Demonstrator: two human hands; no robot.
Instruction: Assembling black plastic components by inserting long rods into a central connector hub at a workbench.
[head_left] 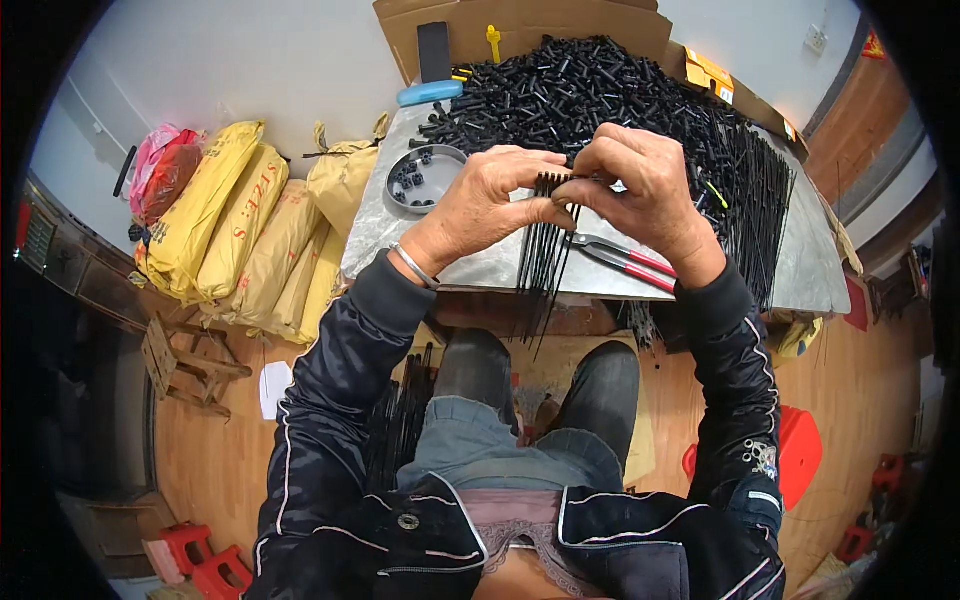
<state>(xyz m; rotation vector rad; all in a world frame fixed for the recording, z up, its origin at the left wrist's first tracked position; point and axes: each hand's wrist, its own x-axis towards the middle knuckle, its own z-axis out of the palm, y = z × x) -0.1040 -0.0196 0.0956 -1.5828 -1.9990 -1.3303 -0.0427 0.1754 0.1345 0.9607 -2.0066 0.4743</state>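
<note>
Above the table's near edge, my left hand (495,200) pinches a row of thin black rods (540,250) between thumb and forefinger. Their small blocky heads line up at the top, and the long stems hang down past the table edge. My right hand (640,185) is closed at the right end of this row, thumb and forefinger pressed together. What its fingertips grip is mostly hidden; one rod slants down just below them. Cutters with red handles (625,262) lie on the table beneath my right hand. Left of my left hand stands a round metal dish (392,190) with small black parts.
A large heap of short black tubular parts (570,95) covers the metal table's (810,270) far side, against cardboard (540,20). Long black rods (755,200) lie at the right. Yellow sacks (240,220) stand on the left, near a wooden stool (190,365). A red stool (800,455) is at right.
</note>
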